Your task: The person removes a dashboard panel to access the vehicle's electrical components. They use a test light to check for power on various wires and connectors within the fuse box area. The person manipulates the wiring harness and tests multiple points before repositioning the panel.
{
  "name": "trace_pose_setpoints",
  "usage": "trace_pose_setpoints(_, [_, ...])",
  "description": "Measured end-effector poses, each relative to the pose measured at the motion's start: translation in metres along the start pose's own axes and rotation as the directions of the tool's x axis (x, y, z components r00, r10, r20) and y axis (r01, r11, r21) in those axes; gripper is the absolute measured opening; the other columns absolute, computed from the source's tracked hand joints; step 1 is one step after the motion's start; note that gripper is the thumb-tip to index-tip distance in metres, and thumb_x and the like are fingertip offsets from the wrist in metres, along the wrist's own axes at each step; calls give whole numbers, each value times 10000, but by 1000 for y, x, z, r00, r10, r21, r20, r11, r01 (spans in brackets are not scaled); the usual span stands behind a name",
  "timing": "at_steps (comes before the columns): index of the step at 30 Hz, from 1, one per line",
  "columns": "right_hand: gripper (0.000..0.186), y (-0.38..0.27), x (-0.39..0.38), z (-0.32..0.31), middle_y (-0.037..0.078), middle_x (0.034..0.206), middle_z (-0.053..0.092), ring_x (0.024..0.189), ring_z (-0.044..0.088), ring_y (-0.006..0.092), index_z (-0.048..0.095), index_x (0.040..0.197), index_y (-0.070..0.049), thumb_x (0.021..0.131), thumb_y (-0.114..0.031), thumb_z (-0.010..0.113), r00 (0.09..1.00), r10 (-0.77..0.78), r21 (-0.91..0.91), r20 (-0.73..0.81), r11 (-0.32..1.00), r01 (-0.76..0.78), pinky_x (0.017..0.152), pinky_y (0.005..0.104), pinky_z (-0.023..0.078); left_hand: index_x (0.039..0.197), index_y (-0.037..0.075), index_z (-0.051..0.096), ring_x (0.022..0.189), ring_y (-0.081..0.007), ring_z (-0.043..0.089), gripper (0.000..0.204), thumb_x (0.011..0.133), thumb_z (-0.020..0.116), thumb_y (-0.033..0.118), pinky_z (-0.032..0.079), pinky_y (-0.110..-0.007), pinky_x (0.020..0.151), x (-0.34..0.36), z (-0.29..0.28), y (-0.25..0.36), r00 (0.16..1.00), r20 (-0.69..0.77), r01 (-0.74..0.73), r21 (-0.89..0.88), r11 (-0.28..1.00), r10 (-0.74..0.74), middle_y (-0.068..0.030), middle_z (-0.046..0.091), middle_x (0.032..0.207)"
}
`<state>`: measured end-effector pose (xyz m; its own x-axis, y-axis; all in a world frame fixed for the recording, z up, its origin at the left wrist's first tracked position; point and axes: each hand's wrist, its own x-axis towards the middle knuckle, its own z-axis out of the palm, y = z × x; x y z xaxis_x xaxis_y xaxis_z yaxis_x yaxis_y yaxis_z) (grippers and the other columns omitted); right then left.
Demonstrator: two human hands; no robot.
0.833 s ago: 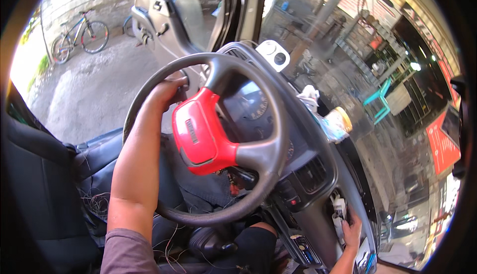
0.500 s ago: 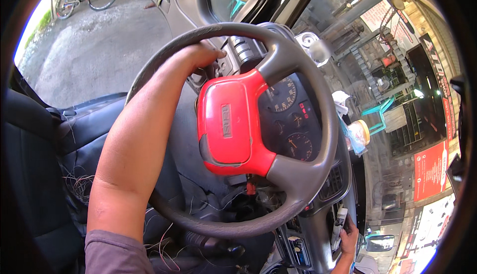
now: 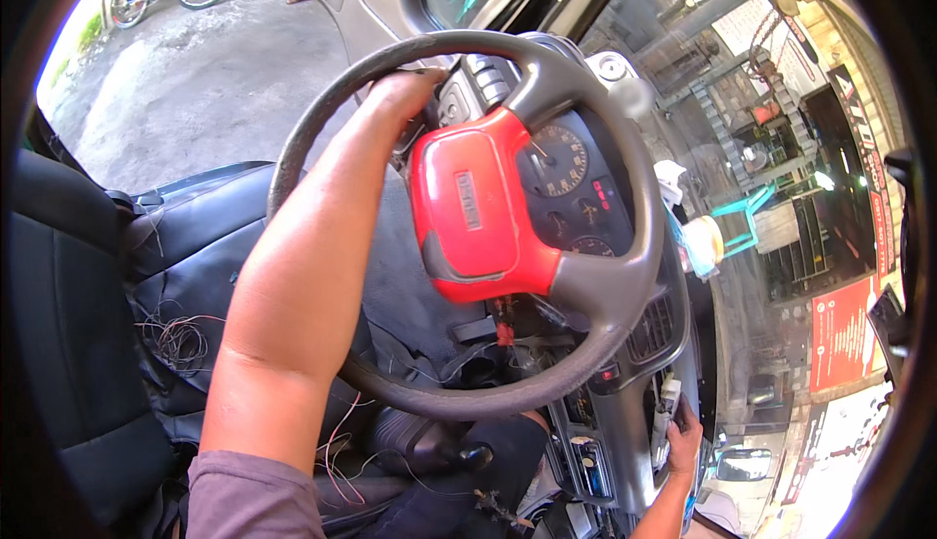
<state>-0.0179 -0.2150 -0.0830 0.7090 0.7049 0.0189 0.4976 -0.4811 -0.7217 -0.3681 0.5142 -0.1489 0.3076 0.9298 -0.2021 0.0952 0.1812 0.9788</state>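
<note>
A bright red hub (image 3: 473,209) sets off a charcoal steering wheel (image 3: 600,281), with seat (image 3: 78,324) plain black and sleeve (image 3: 256,495) dusky mauve. A chair (image 3: 740,210) shows turquoise; a sign (image 3: 844,336), red with white print.

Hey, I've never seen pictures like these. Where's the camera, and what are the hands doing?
There's no machine here, just a person's two bare hands. All the pictures come from a fisheye camera worn on the head, looking down, so straight edges bend. We're inside a vehicle, with a steering wheel that has a red centre. The left hand is near some grey switches; I can't tell whether it grips anything. The right hand is at a white object by the dashboard; its grip is unclear too. Loose wires lie tangled on the dark seat.
</note>
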Motion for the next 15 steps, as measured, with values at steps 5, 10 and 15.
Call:
trace_pose_setpoints(5, [751,2,-1,9,249,1610,684,1542,622,331,609,1633,44,920,-78,808,985,87,-321,-149,938,-131,1325,439,435,1370,47,799,1178,-367,754,713,1002,777,657,630,-575,910,35,-15,-21,999,37,-29,287,958,20,-210,764,1422])
trace_pose_setpoints(10, [750,-12,-14,23,224,1595,685,1504,638,399,633,1634,-74,935,-145,893,973,-31,-440,-228,895,-75,1279,461,481,1690,-1,566,1354,-328,716,878,1038,789,543,592,-452,1084,59,-28,-40,945,325,-24,-3,1000,24,-253,690,1565])
trace_pose_setpoints(15, [602,-38,-61,41,196,1456,731,1388,666,437,712,1488,-56,922,-136,903,892,-230,-489,-390,872,11,1211,508,533,1391,-67,769,947,-252,810,648,1042,816,478,652,-418,844,63,-40,-36,983,182,-9,-22,1000,13,-152,838,1141])
